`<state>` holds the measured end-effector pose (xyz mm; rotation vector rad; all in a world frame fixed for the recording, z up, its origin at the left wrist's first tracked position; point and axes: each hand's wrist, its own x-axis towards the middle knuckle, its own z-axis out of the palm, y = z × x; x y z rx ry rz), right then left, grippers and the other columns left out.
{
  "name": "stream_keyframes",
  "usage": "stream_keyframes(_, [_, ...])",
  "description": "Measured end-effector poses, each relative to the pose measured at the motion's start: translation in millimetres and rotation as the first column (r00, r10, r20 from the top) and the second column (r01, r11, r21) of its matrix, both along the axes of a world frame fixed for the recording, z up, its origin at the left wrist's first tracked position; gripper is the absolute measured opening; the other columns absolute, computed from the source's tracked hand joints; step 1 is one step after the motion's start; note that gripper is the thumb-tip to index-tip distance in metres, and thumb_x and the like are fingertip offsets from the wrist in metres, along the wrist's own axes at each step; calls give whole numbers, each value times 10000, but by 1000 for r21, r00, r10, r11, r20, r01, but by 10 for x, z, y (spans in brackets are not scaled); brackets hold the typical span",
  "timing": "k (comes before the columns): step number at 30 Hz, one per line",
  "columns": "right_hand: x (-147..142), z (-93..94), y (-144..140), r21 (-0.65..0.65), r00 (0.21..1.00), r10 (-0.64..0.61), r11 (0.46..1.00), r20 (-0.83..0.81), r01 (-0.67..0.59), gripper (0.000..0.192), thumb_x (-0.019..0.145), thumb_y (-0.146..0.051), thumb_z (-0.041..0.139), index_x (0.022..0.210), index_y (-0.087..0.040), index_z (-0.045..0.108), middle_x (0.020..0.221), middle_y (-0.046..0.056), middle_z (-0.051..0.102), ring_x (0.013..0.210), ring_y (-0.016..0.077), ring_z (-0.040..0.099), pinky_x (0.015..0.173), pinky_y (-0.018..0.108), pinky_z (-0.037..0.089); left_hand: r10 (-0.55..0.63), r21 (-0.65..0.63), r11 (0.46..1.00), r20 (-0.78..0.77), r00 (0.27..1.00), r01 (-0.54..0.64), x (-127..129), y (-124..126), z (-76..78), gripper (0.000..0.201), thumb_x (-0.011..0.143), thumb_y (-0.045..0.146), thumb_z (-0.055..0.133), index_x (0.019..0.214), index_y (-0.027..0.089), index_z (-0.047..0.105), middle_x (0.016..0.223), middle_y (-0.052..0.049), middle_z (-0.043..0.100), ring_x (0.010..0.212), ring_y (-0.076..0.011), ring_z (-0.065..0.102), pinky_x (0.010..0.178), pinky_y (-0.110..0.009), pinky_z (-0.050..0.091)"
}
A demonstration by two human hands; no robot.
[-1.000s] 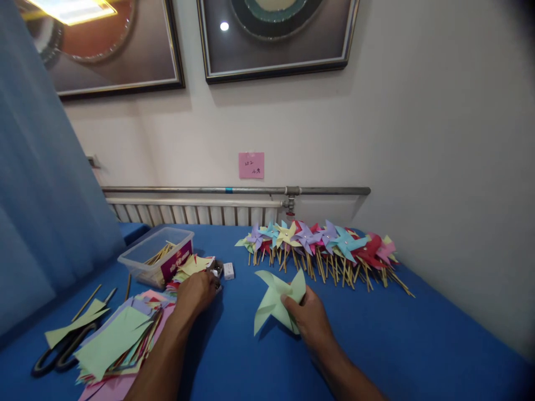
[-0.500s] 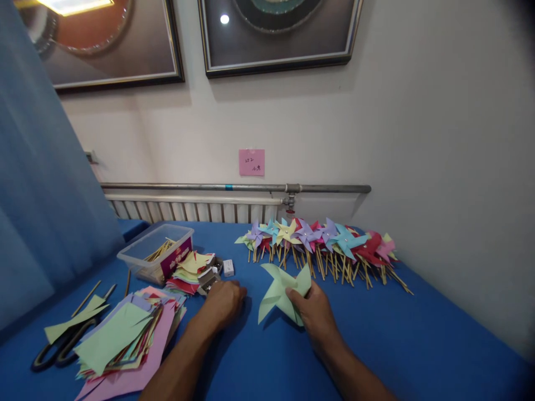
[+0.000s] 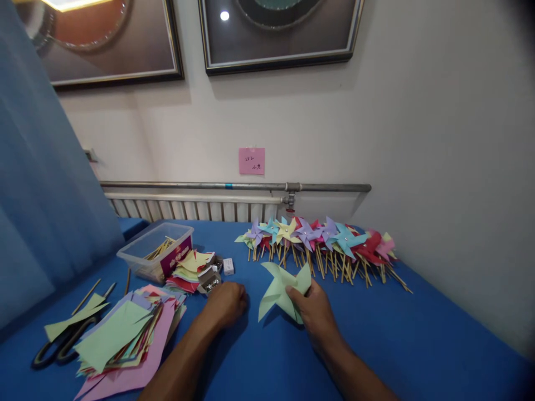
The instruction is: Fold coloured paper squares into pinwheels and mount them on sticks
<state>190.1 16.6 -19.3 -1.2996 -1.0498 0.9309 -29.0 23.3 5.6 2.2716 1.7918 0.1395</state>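
Observation:
My right hand (image 3: 315, 312) grips a light green folded paper pinwheel head (image 3: 280, 289), pinching its folded corners just above the blue table (image 3: 397, 345). My left hand (image 3: 228, 303) rests knuckles-up on the cloth left of the paper, fingers curled; whether it holds a small pin I cannot see. A small open box of pins (image 3: 210, 281) lies just beyond the left hand.
A row of finished pinwheels on sticks (image 3: 321, 242) lines the wall. A clear tub of sticks (image 3: 156, 250), stacks of coloured paper squares (image 3: 125, 340), scissors (image 3: 58, 348) and loose sticks lie at the left. A radiator and pipe run behind.
My left hand drew back from the pin box toward the green paper and stopped beside it. My right hand kept its hold and lifted the paper slightly.

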Motion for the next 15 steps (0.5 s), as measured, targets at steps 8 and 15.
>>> stream_keyframes(8, [6, -39, 1, 8, 1000, 8, 1000, 8, -8, 361, 642, -366, 738, 949, -190, 668, 864, 78, 781, 800, 287, 727, 636, 328, 558, -128, 51, 990, -67, 989, 132, 23, -28, -52, 257, 785, 177, 517, 909, 215, 738, 980, -104, 754, 966, -267, 681, 761, -333, 441])
stream_keyframes(15, [-17, -83, 5, 16, 999, 35, 999, 6, -35, 349, 648, -372, 738, 938, -197, 654, 845, 67, 778, 795, 287, 728, 645, 330, 561, -97, 132, 988, 90, 991, 85, 60, -33, -21, 209, 828, 253, 519, 832, 187, 717, 921, -108, 731, 866, -255, 662, 725, -333, 426])
